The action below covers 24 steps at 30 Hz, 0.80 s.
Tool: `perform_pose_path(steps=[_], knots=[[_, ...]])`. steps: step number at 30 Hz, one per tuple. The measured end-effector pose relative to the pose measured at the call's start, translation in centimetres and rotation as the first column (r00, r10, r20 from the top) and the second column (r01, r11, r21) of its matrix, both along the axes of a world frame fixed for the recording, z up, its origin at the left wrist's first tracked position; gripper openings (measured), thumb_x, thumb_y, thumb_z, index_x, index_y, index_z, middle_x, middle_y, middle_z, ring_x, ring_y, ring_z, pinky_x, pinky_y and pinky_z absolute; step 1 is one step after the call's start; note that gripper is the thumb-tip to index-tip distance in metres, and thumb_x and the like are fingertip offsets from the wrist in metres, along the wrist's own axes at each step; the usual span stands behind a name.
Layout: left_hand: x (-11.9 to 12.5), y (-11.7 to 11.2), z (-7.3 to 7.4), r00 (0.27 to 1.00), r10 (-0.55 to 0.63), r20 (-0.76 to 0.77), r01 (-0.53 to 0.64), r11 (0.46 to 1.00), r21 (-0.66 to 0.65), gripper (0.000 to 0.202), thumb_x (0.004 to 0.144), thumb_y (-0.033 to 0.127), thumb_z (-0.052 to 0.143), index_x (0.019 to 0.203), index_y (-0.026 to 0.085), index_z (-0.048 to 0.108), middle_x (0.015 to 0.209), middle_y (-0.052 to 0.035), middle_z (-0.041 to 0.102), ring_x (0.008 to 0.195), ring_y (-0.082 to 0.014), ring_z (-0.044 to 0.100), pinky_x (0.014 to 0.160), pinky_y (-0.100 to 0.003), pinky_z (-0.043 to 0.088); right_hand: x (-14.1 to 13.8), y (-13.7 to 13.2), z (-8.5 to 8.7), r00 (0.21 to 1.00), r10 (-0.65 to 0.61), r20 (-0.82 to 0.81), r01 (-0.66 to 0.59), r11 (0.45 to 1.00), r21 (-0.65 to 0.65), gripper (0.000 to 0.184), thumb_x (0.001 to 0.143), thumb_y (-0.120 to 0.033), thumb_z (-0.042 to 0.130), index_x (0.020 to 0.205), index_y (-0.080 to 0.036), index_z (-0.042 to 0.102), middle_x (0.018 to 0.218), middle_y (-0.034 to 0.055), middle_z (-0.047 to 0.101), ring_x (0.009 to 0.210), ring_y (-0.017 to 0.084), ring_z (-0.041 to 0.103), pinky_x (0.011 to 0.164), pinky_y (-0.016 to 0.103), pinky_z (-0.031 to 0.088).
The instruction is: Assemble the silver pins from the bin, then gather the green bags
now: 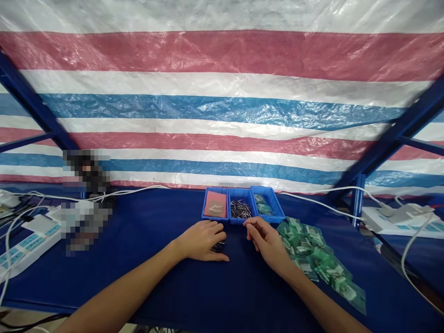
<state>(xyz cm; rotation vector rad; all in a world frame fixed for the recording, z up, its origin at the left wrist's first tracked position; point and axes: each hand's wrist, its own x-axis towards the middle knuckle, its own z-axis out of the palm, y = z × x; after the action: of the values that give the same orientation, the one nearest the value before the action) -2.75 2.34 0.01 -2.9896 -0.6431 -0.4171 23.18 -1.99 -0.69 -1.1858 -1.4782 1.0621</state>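
Left hand (203,240) lies palm-down on the dark blue surface (145,231), fingers curled loosely over a small bundle of thin dark metal pins (218,246) that pokes out beside the thumb. The hand covers the bundle rather than pinching it.

Right hand (267,243) hovers just beside it, fingertips drawn together near the front rim of the middle blue tray (240,209). Whether anything sits between those fingertips I cannot tell.

Judgement: pins this fine roll and scatter; keep the left hand low as a stop, draw one pin at a time with the fingertips, and work close to the tray rim.

Materials: three small rigid blue plastic trays side by side. The left one holds a flat reddish packet (215,204), the middle loose glinting pins, the right one (266,206) greenish pieces. A loose heap of glossy green sachets (319,259) spreads by the right wrist. The backdrop is a woven striped tarpaulin (222,106), shiny and crinkled. White power strips (24,243) with cables lie at the left.
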Motion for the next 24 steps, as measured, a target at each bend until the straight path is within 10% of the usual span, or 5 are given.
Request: perform_pose_path(steps=[12, 24], knots=[[-0.1, 0.1, -0.5, 0.996, 0.063, 0.058, -0.051, 0.981, -0.187, 0.046, 0.102, 0.065, 0.058, 0.098, 0.020, 0.060, 0.091, -0.0022, 0.066, 0.079, -0.0177, 0.065, 0.066, -0.028, 0.041, -0.7, -0.8, 0.3, 0.886, 0.096, 0.454, -0.195, 0.965, 0.176, 0.022, 0.107, -0.039, 0.055, 0.096, -0.028, 0.071, 0.088, 0.0038, 0.073, 0.076, 0.024, 0.067, 0.066, 0.034, 0.045], [0.3, -0.3, -0.6, 0.978, 0.045, 0.205, 0.042, 0.915, -0.401, 0.027, 0.107, 0.045, 0.060, 0.113, 0.020, 0.067, 0.104, -0.0046, 0.067, 0.094, -0.0186, 0.067, 0.083, -0.026, 0.049, -0.6, -0.4, -0.8, 0.815, 0.122, 0.566, -0.267, 0.947, 0.181, 0.021, 0.108, -0.036, 0.053, 0.100, -0.028, 0.071, 0.095, 0.0047, 0.071, 0.077, 0.023, 0.066, 0.067, 0.035, 0.048]])
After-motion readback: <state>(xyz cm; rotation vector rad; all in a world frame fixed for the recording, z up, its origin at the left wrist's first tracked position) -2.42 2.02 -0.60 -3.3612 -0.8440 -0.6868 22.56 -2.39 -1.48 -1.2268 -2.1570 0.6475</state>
